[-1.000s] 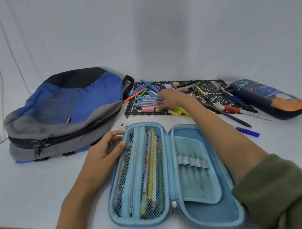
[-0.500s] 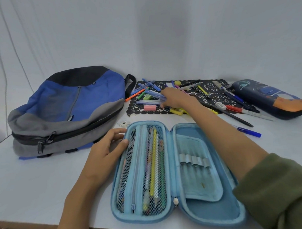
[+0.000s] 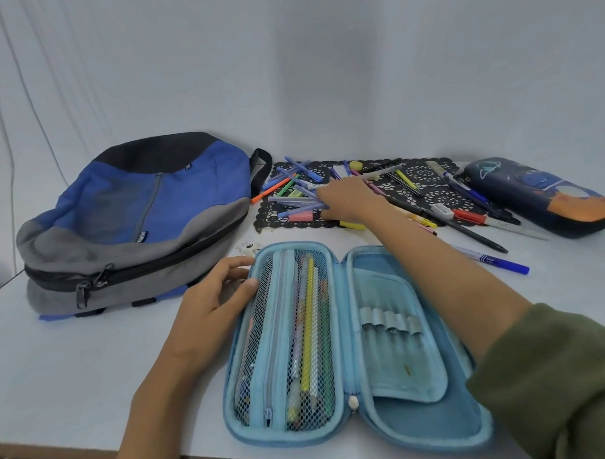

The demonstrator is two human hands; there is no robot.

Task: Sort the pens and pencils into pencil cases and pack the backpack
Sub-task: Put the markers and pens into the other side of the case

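A pale wall rises behind a white tabletop [image 3: 75,357]. The right hand [image 3: 348,200] reaches across to the far side, its fingers bent down onto a bunch of pale purple pens [image 3: 300,203]; whether it pinches them or only touches them cannot be told. Those pens lie on the left part of a black lace mat [image 3: 430,194] with other loose pens, beside a pink eraser [image 3: 300,216]. A white eraser [image 3: 441,209] and a red marker [image 3: 468,216] lie near the mat's right end. The left hand [image 3: 214,301] rests loosely spread on the left rim of the light blue pencil case [image 3: 253,437], thumb touching the mesh pocket. The case lies open flat at the near edge, and a yellow pencil [image 3: 309,325] and others sit behind the mesh. A blue pen [image 3: 490,258] lies on the bare tabletop right of the case. The blue and grey backpack [image 3: 139,214] lies by the left edge, just beside the mat. A closed dark blue pencil case [image 3: 540,197] sits at the far right corner.
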